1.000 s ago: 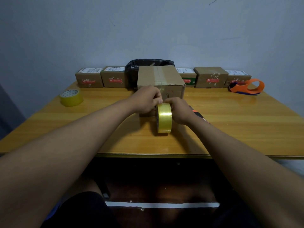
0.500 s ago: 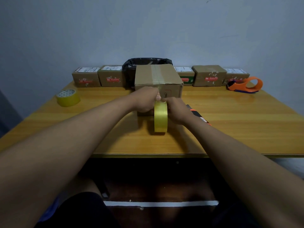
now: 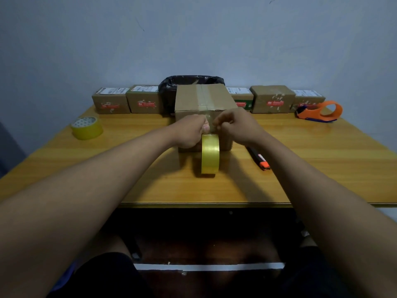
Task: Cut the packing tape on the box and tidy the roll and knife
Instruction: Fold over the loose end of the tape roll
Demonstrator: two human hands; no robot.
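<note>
A brown cardboard box (image 3: 206, 100) stands mid-table, with clear tape along its top seam and down its front face. A yellow tape roll (image 3: 210, 155) stands on edge against the box front, a strip running up from it onto the box. My left hand (image 3: 189, 131) grips the top of the roll, thumb on the tape. My right hand (image 3: 236, 125) is beside it at the box front, its curled fingers pinching the strip. A black and orange utility knife (image 3: 261, 160) lies on the table right of the roll, partly under my right forearm.
The wooden table (image 3: 322, 160) carries a second yellow roll (image 3: 87, 127) at the far left and an orange tape dispenser (image 3: 320, 111) at the far right. Several small parcels (image 3: 110, 103) line the back edge, with a black-lined bin (image 3: 171, 87) behind the box.
My right hand has left the side of the roll and risen to the tape on the box front. The left hand stays on the roll's top.
</note>
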